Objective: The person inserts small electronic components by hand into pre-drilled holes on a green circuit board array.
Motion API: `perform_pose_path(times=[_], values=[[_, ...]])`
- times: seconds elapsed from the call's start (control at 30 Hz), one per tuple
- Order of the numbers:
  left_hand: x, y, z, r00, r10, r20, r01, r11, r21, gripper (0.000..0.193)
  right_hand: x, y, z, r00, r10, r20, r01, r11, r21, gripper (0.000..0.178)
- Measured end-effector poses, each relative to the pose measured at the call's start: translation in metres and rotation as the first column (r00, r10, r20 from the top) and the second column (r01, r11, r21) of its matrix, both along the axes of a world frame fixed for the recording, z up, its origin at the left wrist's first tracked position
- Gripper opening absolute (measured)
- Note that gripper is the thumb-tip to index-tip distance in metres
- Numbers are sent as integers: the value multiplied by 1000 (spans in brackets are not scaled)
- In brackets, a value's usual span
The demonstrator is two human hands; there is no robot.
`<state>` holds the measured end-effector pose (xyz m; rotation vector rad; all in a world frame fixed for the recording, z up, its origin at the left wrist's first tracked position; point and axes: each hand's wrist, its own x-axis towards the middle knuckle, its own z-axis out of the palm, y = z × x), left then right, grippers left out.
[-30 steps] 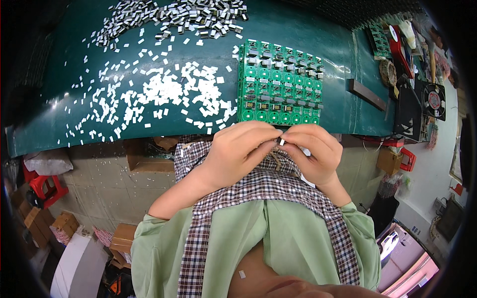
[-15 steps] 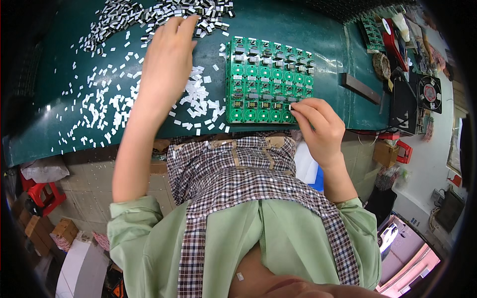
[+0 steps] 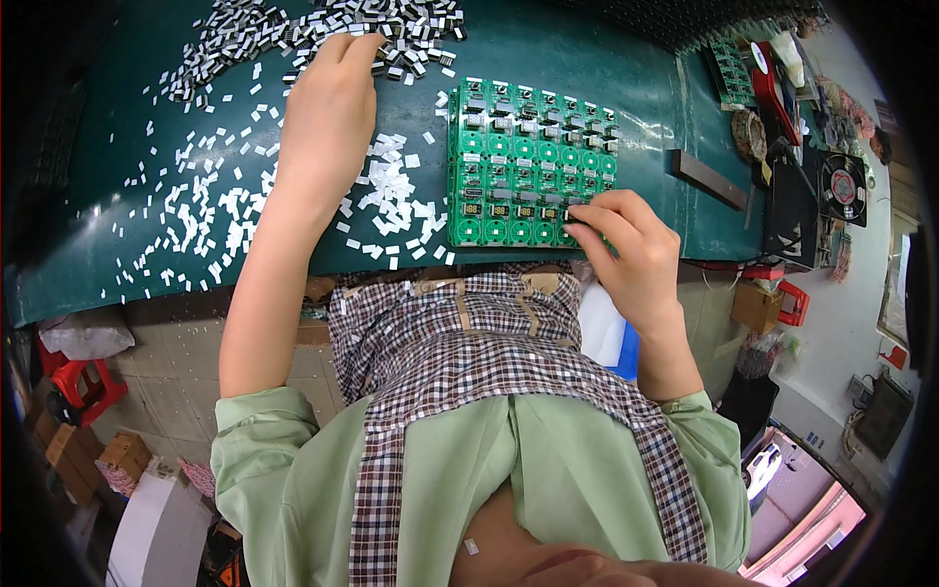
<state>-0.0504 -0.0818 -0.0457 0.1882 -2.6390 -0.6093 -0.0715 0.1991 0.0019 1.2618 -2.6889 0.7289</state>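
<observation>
- Head view: the left hand reaches far over the bench, fingertips at the near edge of a heap of black-and-white modules; the fingers lie close together, and I cannot tell whether they hold anything.
- The right hand is at the lower right part of a green circuit-board panel, thumb and forefinger nearly together; whether a part is gripped between them, I cannot tell.
- The panel lies near the front edge of the bench, right of the scattered white pieces, its surface set with rows of small components.
- Four small display modules sit in a row on the panel, left of the right fingertips.
- The left forearm crosses above the white pieces, hiding some.
- A dark bar lies right of the panel, well apart from it.
- Farther right stands a black-framed fan.
- Below the bench edge, a checked apron covers the person's front.
</observation>
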Motion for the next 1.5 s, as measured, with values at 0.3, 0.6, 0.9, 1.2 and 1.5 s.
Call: perform_pose_path(times=[0.3, 0.6, 0.9, 1.2, 1.5], values=[[53, 51, 20, 949, -256, -184, 199, 34, 979, 34, 21, -23, 7, 968, 43, 246, 57, 920, -388, 33], [72, 90, 23, 910, -347, -226, 298, 170, 940, 36, 27, -21, -1, 860, 159, 485, 46, 922, -384, 26], [76, 107, 16, 912, -214, -350, 406, 604, 686, 20, 32, -13, -4, 913, 144, 382, 43, 897, -441, 22], [78, 113, 11, 885, -308, -350, 466, 602, 648, 18, 27, -4, -9, 795, 265, 546, 67, 856, -513, 23], [79, 116, 3, 849, -288, -444, 519, 616, 592, 17, 36, -6, -11, 806, 259, 533, 87, 838, -538, 23]])
